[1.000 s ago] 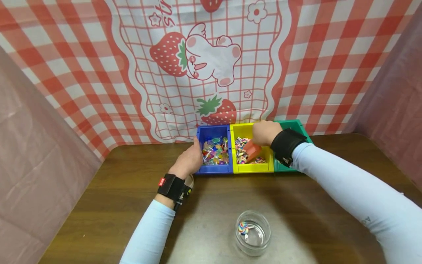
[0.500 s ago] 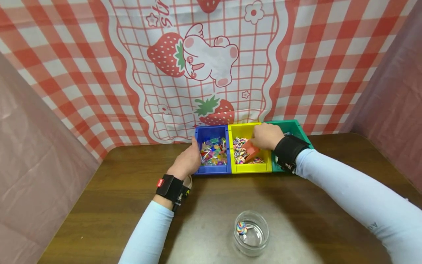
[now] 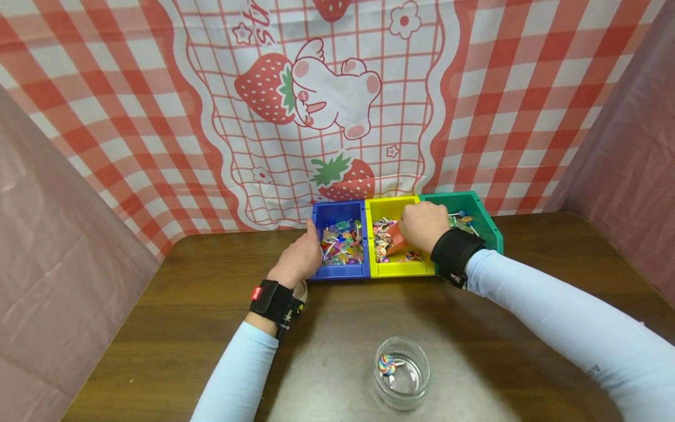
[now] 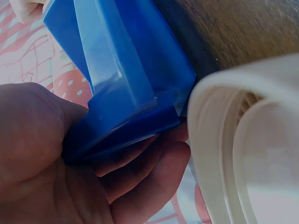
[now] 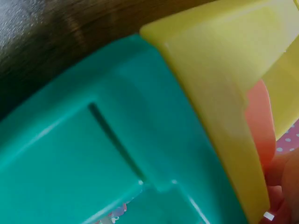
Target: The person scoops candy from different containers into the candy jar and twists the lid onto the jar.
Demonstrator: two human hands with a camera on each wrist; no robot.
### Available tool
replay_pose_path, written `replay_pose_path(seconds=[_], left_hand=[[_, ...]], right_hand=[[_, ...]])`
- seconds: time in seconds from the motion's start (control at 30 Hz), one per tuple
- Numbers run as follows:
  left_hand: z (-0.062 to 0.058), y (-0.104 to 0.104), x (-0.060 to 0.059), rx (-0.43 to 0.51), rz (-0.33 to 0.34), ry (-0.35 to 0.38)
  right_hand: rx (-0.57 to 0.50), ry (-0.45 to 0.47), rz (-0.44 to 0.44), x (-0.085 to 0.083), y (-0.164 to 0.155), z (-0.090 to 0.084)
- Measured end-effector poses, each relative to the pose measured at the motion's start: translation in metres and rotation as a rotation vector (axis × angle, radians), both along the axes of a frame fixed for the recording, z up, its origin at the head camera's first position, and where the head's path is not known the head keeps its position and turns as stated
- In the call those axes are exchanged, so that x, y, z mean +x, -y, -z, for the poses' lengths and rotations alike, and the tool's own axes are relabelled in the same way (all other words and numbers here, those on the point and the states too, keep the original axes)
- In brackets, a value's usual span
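Observation:
Three joined bins stand at the table's far edge: blue (image 3: 340, 271), yellow (image 3: 401, 270) and green (image 3: 487, 225), each holding small colourful candies. My left hand (image 3: 299, 256) grips the blue bin's left front corner; in the left wrist view its fingers (image 4: 140, 177) curl under the blue bin (image 4: 126, 70). My right hand (image 3: 422, 225) holds an orange scoop (image 3: 394, 238) down in the yellow bin's candies. The right wrist view shows the scoop (image 5: 261, 121) behind the yellow bin's wall (image 5: 224, 70), beside the green bin (image 5: 117, 154).
A short clear glass jar (image 3: 416, 351) stands near the table's front with one swirled lollipop (image 3: 387, 364) inside. The brown wooden table (image 3: 184, 328) is walled by a red checked strawberry cloth (image 3: 337, 105) behind and pink sheets at both sides.
My right hand has shifted left and slightly nearer with the scoop inside the yellow bin, uncovering more of the green bin. My left hand stays on the blue bin.

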State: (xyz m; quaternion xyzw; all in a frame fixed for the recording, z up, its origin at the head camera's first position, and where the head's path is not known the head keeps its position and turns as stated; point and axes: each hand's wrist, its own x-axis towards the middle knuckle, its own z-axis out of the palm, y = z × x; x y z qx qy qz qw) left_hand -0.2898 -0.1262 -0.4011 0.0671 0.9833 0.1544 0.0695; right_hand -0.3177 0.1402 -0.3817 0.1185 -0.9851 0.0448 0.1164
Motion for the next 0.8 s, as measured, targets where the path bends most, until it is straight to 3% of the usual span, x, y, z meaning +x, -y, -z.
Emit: replay_pose_path(seconds=[0.13,0.33,0.6,0.8], left_hand=[[0.0,0.001,0.0,0.003,-0.004,-0.012],[0.001,0.003,0.002,0.005,-0.008,-0.032],[0.004,0.003,0.003,0.011,0.012,-0.045],[0.001,0.001,0.0,0.024,0.011,-0.038]], right_hand=[[0.007,-0.069,-0.036,0.0,0.0,0.005],[-0.015,-0.085,-0.132,0.003,-0.006,0.011],[-0.065,0.085,-0.106,0.01,-0.003,0.0],[-0.093,0.131,-0.065,0.008,0.002,0.0]])
